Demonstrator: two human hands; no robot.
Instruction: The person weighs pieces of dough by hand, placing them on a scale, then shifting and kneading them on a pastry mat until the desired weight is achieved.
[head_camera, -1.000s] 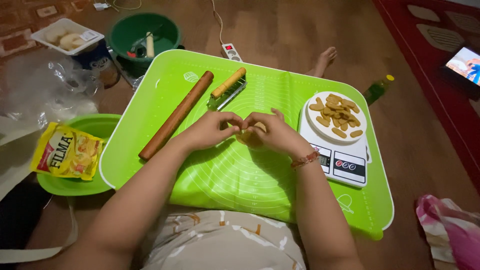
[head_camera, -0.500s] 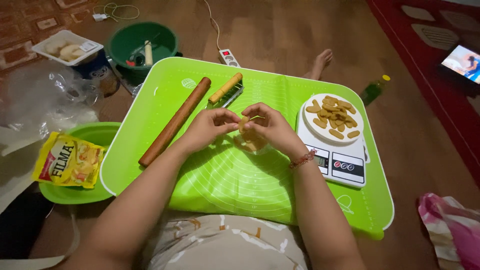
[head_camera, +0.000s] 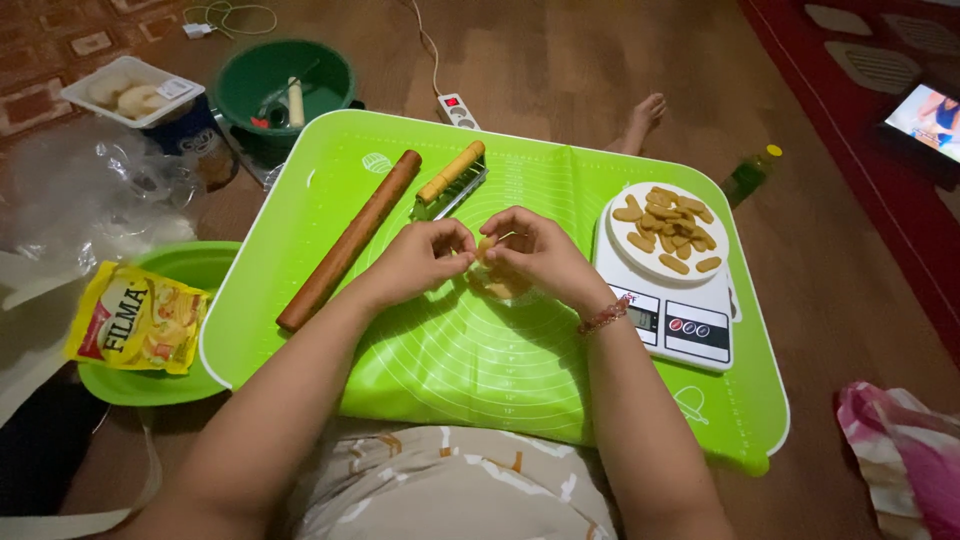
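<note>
The left hand (head_camera: 420, 262) and the right hand (head_camera: 535, 252) meet above the middle of the green silicone mat (head_camera: 480, 370); their fingertips pinch together on a small piece of dough (head_camera: 487, 246), held between both hands just above a larger dough lump (head_camera: 500, 285) that lies on the mat directly beneath the right hand; the right wrist carries a beaded bracelet (head_camera: 604, 317).

Left of the hands, a wooden rolling pin (head_camera: 350, 240) lies diagonally on the mat; just beyond the hands lies a cutter with a yellow handle (head_camera: 451, 180).

Right of the hands, a white kitchen scale (head_camera: 675, 320) stands on the mat; a white plate (head_camera: 625, 250) on the scale holds a pile of small shaped dough pieces (head_camera: 668, 230).

Off the mat to the left, a green tray (head_camera: 195, 270) bears a yellow sachet (head_camera: 135, 318); farther off, a dark green basin (head_camera: 285, 85) contains utensils, too small to identify; beside it, a white container (head_camera: 135, 90) holds pale round pieces; crumpled clear plastic (head_camera: 90, 190) lies near them on the wooden floor (head_camera: 560, 60).
</note>
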